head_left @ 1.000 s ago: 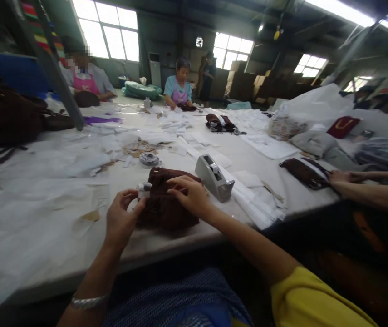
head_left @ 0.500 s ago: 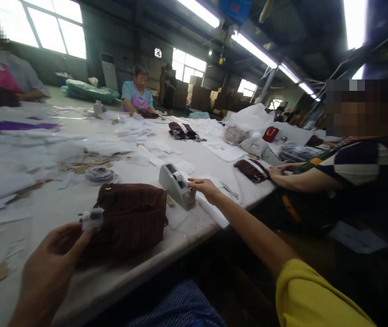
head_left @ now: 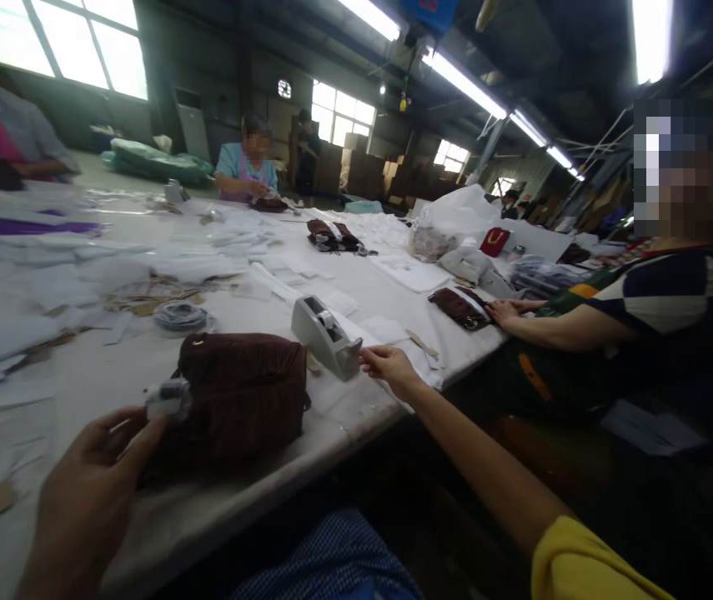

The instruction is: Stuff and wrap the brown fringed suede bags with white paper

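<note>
Brown, the bag (head_left: 243, 400) lies just beside the left hand (head_left: 90, 479), on its right. That hand pinches a small wrapped bit (head_left: 169, 400) by the bag's end. The grey tape holder (head_left: 326, 337) sits at the fingertips of the right hand (head_left: 394, 371); I cannot tell if they grip tape.

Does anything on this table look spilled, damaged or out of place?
Nothing looks clearly spilled or damaged. Only the loose, thin white sheets and irregular brown scraps stand out: they lie strewn, unstacked, over the left of the white table.

Dark ceiling (head_left: 556, 50), bright windows (head_left: 72, 40) (tube lights (head_left: 465, 83) too)
</note>
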Motion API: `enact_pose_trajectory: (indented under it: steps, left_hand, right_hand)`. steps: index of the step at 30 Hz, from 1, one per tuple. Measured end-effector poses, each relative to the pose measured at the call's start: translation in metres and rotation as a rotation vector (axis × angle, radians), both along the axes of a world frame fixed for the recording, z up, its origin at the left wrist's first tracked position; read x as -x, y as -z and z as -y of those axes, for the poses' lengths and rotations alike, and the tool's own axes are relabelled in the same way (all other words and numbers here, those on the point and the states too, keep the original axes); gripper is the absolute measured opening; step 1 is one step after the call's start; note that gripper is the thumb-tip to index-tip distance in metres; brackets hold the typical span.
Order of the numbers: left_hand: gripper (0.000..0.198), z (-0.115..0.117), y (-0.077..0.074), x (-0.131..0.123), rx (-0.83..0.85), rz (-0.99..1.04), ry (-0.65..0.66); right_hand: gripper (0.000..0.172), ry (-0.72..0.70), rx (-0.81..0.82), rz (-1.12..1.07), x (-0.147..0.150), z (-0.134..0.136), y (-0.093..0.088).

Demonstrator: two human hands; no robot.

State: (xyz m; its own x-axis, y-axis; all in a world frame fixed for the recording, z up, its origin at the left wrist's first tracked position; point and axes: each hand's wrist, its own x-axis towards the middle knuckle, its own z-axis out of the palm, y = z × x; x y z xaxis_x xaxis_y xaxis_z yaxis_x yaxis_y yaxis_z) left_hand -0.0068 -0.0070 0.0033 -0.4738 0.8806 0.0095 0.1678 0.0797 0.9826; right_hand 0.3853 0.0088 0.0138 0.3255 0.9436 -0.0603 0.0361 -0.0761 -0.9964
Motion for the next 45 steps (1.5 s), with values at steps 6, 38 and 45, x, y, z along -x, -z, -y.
enact_pose_trajectory:
  steps: [6,38,45]
  left_hand:
    - [0.048,-0.001,0.01,-0.001,-0.093,0.26,0.088]
    - [0.032,0.019,0.001,0.009,-0.265,0.108,0.359]
    - [0.035,0.02,-0.002,0.011,-0.221,0.168,0.373]
  right_hand:
    - [0.039,-0.022,-0.077,0.078,0.018,0.014,-0.005]
    - [0.026,-0.891,-0.168,0.342,0.216,-0.016,-0.035]
    - [0.015,-0.929,-0.221,0.251,0.214,-0.011,-0.029]
